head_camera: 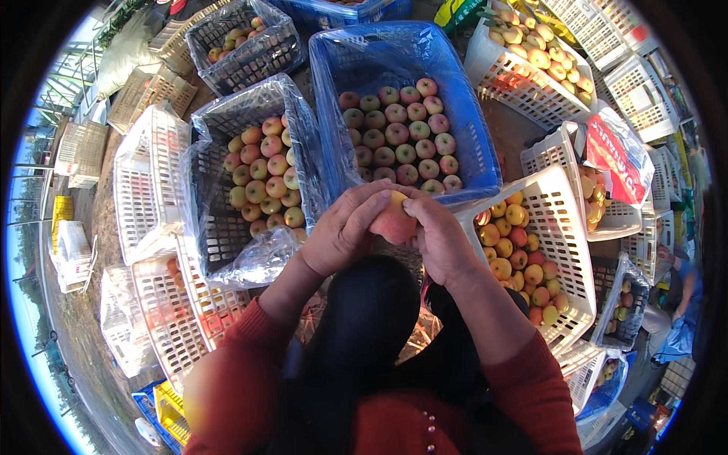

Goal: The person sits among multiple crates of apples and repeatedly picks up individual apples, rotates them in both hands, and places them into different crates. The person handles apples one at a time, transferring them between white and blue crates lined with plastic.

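Observation:
Between my left hand [348, 224] and my right hand [442, 233] is a red and yellow apple [394, 220], held just in front of my knees. Fingers of both hands wrap its sides, and its underside is hidden. Directly beyond stands a blue plastic crate [475, 165] lined with clear film, where apples [396, 133] sit in rows. To the left, a dark crate [213, 227] with a plastic liner holds more apples [259, 169]. By my right forearm, a white slatted crate [563, 227] leans at a tilt with loose apples [517, 259] in it.
Several white crates [152, 187] line the left side. A white crate of pale apples [512, 91] stands at the far right, near a red and white bag [617, 153]. Another lined crate [250, 62] is at the back left. A person in blue [685, 290] sits at the right edge.

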`<control>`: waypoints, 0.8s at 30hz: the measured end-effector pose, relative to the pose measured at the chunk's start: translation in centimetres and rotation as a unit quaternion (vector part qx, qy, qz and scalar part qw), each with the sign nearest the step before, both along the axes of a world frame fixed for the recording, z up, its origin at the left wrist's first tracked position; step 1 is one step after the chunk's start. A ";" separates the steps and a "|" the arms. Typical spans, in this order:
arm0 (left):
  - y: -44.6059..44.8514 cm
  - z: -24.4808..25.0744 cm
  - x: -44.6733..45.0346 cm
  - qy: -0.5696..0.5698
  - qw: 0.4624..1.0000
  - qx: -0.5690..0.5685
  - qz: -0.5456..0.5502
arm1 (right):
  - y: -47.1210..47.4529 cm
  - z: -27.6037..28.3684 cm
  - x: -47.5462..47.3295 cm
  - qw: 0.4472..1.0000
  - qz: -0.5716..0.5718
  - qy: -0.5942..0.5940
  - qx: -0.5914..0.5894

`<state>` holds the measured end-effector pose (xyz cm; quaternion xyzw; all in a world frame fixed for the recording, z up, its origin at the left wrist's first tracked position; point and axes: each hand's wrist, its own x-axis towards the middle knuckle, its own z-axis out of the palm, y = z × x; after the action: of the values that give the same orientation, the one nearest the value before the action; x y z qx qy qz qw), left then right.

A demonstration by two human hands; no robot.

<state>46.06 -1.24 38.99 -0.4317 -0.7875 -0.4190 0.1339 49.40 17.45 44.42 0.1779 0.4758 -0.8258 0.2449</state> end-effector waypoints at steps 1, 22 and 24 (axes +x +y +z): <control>-0.2 0.1 0.2 -0.015 1.000 0.010 0.009 | -0.2 0.0 0.1 1.000 0.007 0.009 -0.005; -9.3 2.2 8.3 -0.481 0.769 0.419 0.050 | -0.5 -2.4 -0.4 0.991 0.086 0.098 0.010; -13.6 1.7 10.5 -0.455 0.750 0.461 0.136 | 1.0 -2.9 -0.5 0.993 0.067 0.095 0.022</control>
<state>56.58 -14.87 40.65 0.0358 -0.5169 -0.8553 -0.0022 48.87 18.49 41.48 0.0718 0.5255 -0.8101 0.2499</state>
